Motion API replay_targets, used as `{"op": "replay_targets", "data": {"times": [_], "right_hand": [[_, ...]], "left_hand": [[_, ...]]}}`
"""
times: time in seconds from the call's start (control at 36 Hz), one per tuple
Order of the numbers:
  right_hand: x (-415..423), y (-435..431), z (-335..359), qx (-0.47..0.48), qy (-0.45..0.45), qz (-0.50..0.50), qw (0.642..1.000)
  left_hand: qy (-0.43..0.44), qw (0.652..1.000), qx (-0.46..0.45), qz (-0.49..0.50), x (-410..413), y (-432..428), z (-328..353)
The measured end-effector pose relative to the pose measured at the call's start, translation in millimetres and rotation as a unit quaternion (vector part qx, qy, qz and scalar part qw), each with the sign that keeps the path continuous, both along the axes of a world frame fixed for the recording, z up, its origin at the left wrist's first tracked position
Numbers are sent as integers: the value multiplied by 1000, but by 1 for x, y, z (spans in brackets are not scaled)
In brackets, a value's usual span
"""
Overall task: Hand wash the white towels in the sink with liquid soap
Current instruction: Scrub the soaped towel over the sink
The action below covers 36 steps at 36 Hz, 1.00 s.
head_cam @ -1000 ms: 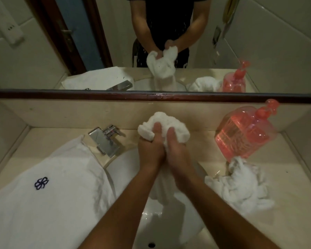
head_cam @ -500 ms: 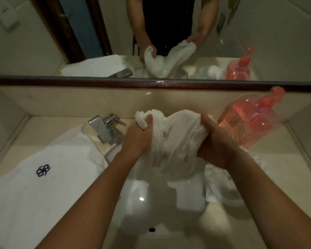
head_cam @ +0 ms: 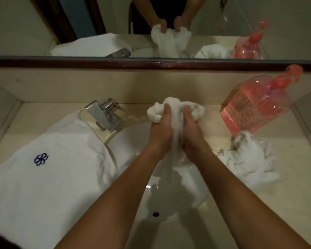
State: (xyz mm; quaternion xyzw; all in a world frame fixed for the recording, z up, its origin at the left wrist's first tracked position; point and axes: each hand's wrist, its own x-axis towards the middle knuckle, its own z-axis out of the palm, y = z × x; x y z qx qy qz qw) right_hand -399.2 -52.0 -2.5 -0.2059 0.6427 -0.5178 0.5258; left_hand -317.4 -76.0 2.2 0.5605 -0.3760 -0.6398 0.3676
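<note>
Both hands' fingers [head_cam: 166,109] curled round towel [head_cam: 176,123].

Beside the glossy white ceramic sink [head_cam: 131,141]: a shiny chrome metal faucet [head_cam: 104,114], a translucent pink plastic soap bottle [head_cam: 255,108], soft terry-cloth towels [head_cam: 48,169], and a smooth beige stone countertop [head_cam: 276,203].

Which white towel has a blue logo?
The large towel lying left of the sink; the held towel and the crumpled towel by the soap bottle look plain.

Light: dim, warm light is falling on the sink [head_cam: 131,141].
Shadows: soft shadows are pooling inside it.
Edges: lines are bending and blurring far from it.
</note>
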Motion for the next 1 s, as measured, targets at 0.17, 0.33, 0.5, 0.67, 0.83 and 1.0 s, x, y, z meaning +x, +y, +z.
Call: {"op": "replay_targets", "data": {"times": [0.17, 0.33, 0.5, 0.67, 0.83, 1.0], "right_hand": [[24, 14, -6, -21, -33, 30, 999], [10, 7, -9, -7, 6, 57, 998], [17, 5, 3, -7, 34, 33, 999], [16, 21, 5, -15, 77, 103, 992], [9, -4, -4, -3, 27, 34, 999], [8, 17, -2, -26, -6, 95, 995]], "left_hand": [[-105, 989, -77, 65, 5, -10, 3], [-70, 993, -64, 70, 7, 11, -10], [-104, 988, -103, 58, 2, 0, -3], [-104, 988, -95, 62, 8, -4, -6], [-117, 984, -116, 65, -8, -4, 2], [-95, 989, -92, 67, 5, -12, -3]]}}
